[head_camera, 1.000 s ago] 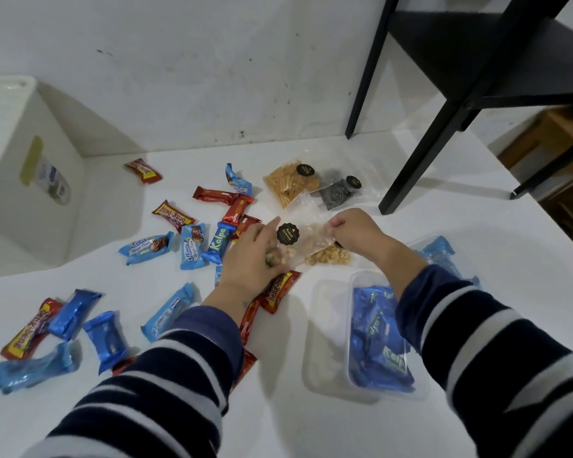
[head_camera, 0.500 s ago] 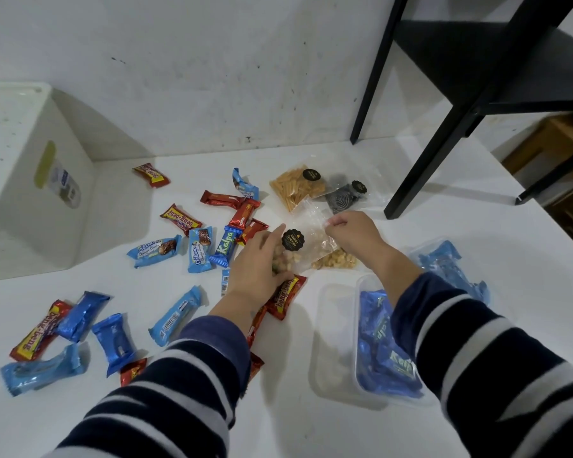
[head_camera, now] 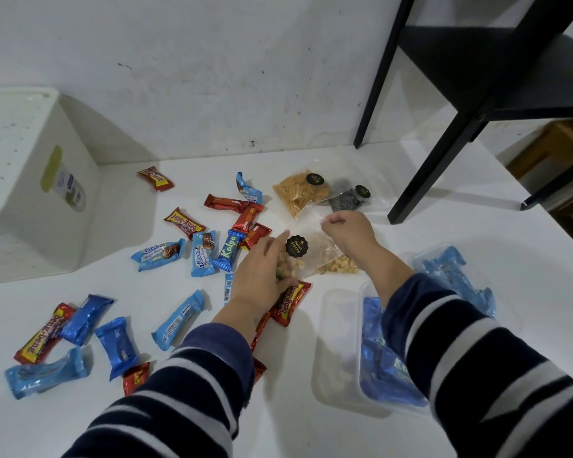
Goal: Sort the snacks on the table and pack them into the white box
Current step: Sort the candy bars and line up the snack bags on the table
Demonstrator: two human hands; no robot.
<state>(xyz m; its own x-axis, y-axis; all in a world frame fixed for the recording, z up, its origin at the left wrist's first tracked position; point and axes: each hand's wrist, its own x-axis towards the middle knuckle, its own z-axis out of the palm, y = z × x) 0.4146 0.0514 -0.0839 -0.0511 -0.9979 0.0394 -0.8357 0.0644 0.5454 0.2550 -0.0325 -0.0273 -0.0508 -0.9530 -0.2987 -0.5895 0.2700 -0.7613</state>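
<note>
My left hand [head_camera: 262,276] grips the lower end of a clear biscuit bag [head_camera: 306,254] with a round black label. My right hand [head_camera: 348,228] pinches the bag's top corner, so the bag is stretched between both hands just above the table. Under it lies another bag of pale snacks [head_camera: 339,267]. A clear tub [head_camera: 338,352] at the right holds several blue wrappers, partly hidden by my right sleeve. The white box [head_camera: 30,200] stands at the far left. Blue and red snack bars [head_camera: 227,254] lie scattered across the table's left half.
A bag of orange sticks [head_camera: 298,193] and a bag of dark spiral snacks [head_camera: 348,200] lie by the wall. More blue wrappers sit in a clear lid [head_camera: 457,279] at the right. A black shelf frame's leg [head_camera: 420,180] stands on the table behind them.
The biscuit bag has been lifted a little and drawn out between my hands; my right hand moved up and away while the left kept its hold.
</note>
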